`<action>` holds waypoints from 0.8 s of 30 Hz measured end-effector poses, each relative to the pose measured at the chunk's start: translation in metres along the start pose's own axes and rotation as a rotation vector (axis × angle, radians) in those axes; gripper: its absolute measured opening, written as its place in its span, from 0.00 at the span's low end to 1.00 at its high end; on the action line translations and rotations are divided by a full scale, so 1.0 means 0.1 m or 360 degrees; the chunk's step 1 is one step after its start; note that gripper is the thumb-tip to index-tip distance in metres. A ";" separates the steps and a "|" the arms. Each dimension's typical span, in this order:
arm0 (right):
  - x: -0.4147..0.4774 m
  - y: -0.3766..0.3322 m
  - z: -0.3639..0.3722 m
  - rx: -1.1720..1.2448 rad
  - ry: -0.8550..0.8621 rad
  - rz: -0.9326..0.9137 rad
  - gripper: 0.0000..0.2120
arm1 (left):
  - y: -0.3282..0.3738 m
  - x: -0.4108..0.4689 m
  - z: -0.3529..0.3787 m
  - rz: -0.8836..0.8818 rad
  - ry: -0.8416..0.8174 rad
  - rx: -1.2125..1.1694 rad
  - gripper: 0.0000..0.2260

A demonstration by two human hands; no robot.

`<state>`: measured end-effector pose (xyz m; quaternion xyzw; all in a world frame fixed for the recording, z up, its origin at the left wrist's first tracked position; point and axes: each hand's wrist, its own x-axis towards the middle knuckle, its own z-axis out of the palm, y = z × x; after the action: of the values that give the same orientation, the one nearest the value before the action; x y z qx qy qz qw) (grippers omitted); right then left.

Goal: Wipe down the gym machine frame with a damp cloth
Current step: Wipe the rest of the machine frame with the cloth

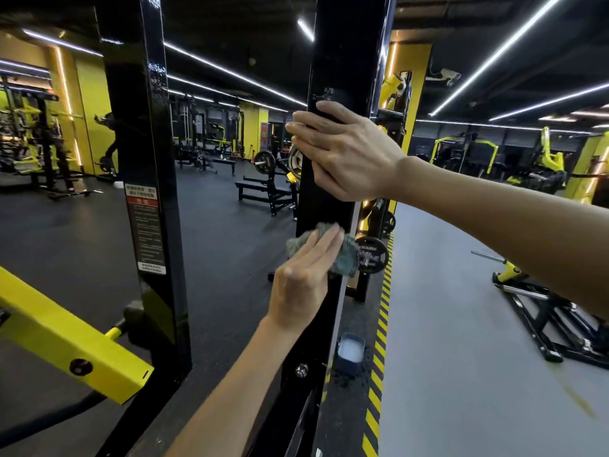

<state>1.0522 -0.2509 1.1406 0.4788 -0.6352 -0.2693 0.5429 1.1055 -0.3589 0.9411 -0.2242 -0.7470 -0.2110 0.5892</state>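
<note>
We were working on the near black post of the machine frame, partway through the wiping step.

Left hand: fingers flat and together, pressing the cloth against the face of the post. The cloth was a bunched grey-green wad, trapped between our fingers and the metal at about mid-height in view, with its right edge lapping past the corner of the post.

Right hand: above the cloth, fingers extended and laid flat across the same post, wrapping slightly over its left edge. It held nothing; we judged that it served to steady us against the upright.

A second black post with a warning label stood well apart to the left, and a yellow arm crossed the lower left. A small tub of pale liquid sat on the floor just beside the post's base, near the striped floor line.

Judged status: one face of the near post was under the cloth; the other post and the yellow arm showed no contact.

Next move, as we judged it: we needed to keep flat pressure and draw the cloth along the post in one direction. The stroke had to clear the bolt low on the post without snagging. An upward stroke first required shifting the right hand out of the cloth's path.
</note>
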 end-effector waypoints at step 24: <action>-0.01 -0.07 -0.01 0.0012 -0.0006 0.0059 0.23 | -0.13 -0.95 0.10 -0.0098 -0.0160 -0.0097 0.33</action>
<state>1.0555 -0.2525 1.1349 0.4686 -0.6460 -0.2578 0.5446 1.1096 -0.3713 0.8456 -0.2292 -0.7755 -0.2400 0.5370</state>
